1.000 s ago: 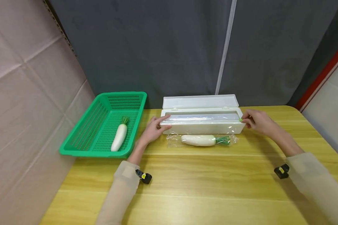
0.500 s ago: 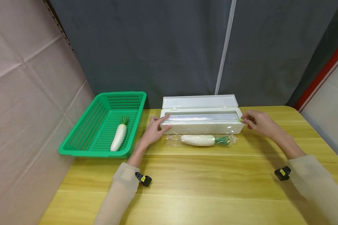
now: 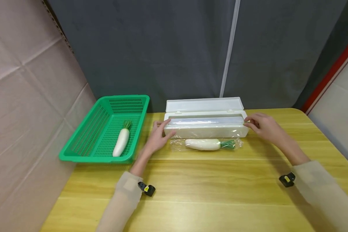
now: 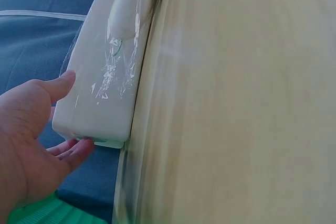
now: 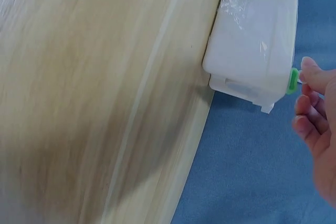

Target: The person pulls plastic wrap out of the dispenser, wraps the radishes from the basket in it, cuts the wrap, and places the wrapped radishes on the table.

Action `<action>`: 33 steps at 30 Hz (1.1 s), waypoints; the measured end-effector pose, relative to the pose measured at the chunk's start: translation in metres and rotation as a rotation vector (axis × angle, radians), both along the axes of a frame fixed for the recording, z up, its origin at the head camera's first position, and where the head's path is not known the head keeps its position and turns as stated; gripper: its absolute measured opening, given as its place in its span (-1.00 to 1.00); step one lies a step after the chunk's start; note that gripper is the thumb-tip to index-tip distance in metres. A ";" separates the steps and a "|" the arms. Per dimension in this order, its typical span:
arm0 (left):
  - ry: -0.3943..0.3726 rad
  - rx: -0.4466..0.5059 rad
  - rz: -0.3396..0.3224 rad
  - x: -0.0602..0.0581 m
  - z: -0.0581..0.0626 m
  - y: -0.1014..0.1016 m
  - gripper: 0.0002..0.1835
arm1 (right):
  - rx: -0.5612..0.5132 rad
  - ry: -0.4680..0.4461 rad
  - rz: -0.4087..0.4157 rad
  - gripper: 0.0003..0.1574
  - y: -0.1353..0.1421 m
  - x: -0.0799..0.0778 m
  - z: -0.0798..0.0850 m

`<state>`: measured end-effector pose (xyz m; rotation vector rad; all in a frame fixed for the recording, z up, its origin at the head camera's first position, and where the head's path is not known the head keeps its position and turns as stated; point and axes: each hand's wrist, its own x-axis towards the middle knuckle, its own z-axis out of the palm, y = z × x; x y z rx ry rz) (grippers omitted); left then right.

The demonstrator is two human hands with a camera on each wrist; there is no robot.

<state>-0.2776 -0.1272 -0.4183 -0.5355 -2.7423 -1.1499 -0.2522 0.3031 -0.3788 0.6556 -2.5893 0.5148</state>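
A white plastic-wrap dispenser (image 3: 206, 132) stands at the back of the table, lid raised, with a roll of film (image 3: 207, 120) inside. Clear film hangs over its front. My left hand (image 3: 157, 137) holds its left end, one finger along the top edge and the thumb on the front. At the right end, my right hand (image 3: 264, 127) pinches a small green slide cutter (image 5: 293, 81) between thumb and finger; the fingertips hide it in the head view. A white radish (image 3: 203, 144) with green tops, wrapped in clear film, lies just before the dispenser.
A green plastic basket (image 3: 65, 154) sits to the left, with an unwrapped white radish (image 3: 121, 141) in it. A dark curtain (image 3: 162, 54) hangs behind the wooden table (image 3: 206, 193). Pale cloth (image 3: 32, 112) covers the left side.
Hands and dispenser hold nearly the same places. The right fingertips have shifted slightly and now cover the green slide cutter in the head view. The view has turned a little.
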 end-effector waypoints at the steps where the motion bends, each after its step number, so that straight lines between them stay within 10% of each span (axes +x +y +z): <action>1: 0.004 0.009 0.007 0.001 0.000 0.000 -0.26 | -0.006 0.013 0.003 -0.85 -0.001 0.000 -0.001; 16: 0.222 0.151 -0.025 0.006 0.002 0.005 -0.86 | -0.017 0.088 0.074 -0.76 -0.011 -0.005 -0.010; 33: 0.093 0.224 -0.172 0.012 0.006 -0.001 -0.92 | -0.028 0.114 0.076 -0.76 -0.009 -0.004 -0.014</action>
